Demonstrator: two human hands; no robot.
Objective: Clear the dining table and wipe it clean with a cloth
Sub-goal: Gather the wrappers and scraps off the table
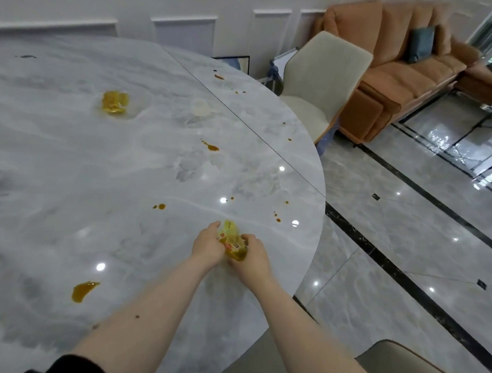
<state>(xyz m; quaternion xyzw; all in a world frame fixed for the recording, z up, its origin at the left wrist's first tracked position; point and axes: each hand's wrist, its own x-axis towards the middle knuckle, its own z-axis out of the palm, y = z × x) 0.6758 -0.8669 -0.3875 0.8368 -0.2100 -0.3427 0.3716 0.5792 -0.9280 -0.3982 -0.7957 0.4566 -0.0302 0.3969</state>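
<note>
Step in hand: clearing litter off the table [63, 155]; wiping has not begun, judging by the spills left on it.
Left hand [208, 247]: its grip is curled round the near yellow wrapper [231, 243], fingers on the wrapper's left side.
Right hand [252, 253]: its grip closes on the same wrapper from the right and below, so both hands gather it between them.
Why two hands: the wrapper looks oily and limp, so cupping it from both sides probably keeps it bunched and stops drips falling back on the marble.
Wrapper's place: close to the table's near right edge, at or just above the surface; I cannot tell whether it is lifted clear.
Second yellow wrapper [114, 102]: lies crumpled far across the table, well apart from the hands, with a sheen of liquid round it.
Pale round thing [199, 107]: perhaps a small cup or lid; too washed out to name.
Brown spills: a large blot [83, 290] near the left forearm, a streak [210, 146] mid-table, small drops [159, 206] just beyond the hands.
Cloth: none in view, so it must be fetched before wiping.
Surroundings: a cream chair [319, 82] tucked at the far edge, an orange sofa [398, 65] beyond.
Risk: squeezing the wrapper may press out more oil.
</note>
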